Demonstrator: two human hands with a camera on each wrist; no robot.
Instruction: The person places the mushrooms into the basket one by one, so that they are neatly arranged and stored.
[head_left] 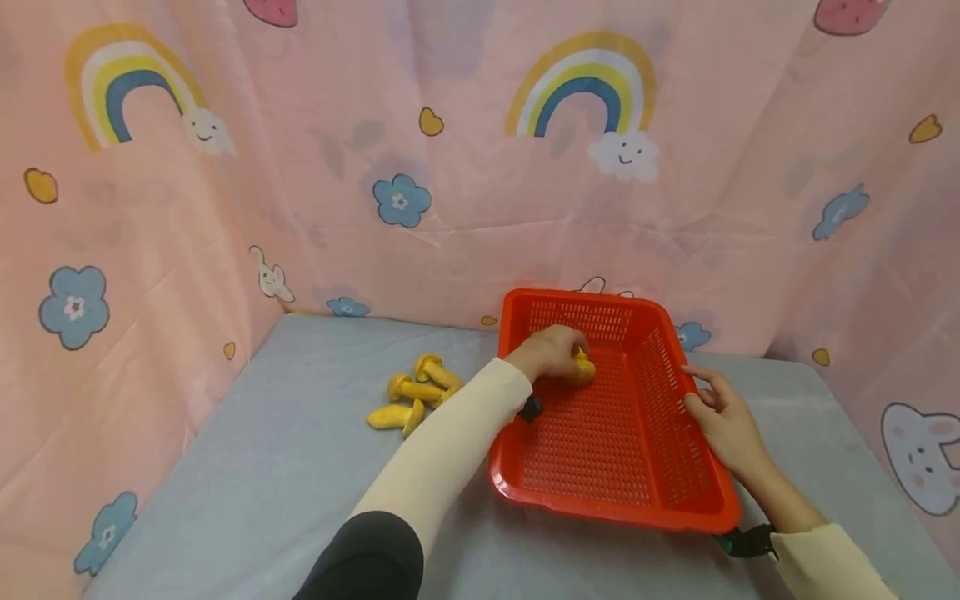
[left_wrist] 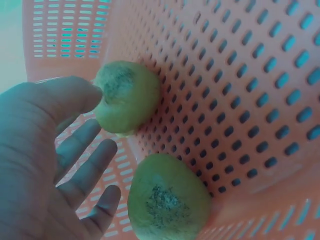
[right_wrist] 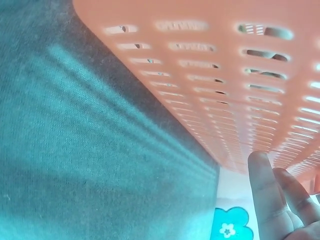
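Note:
The left hand (head_left: 551, 350) reaches over the left rim into a red plastic basket (head_left: 615, 500), by yellow mushrooms (head_left: 582, 369) inside it. In the left wrist view its thumb touches the edge of the upper mushroom (left_wrist: 131, 95); three other fingers are spread and apart from it, and one finger is hidden. A second mushroom (left_wrist: 167, 200) lies below, nearer the camera. At the right rim, the right hand (head_left: 727, 425) holds the basket, with fingers (right_wrist: 267, 195) against the outer perforated wall in the right wrist view.
Several yellow mushrooms (head_left: 405, 392) lie on the grey tabletop (head_left: 247, 467), left of the basket and partly behind the left sleeve (head_left: 457, 442). A pink patterned curtain (head_left: 480, 167) hangs around the back and sides of the table.

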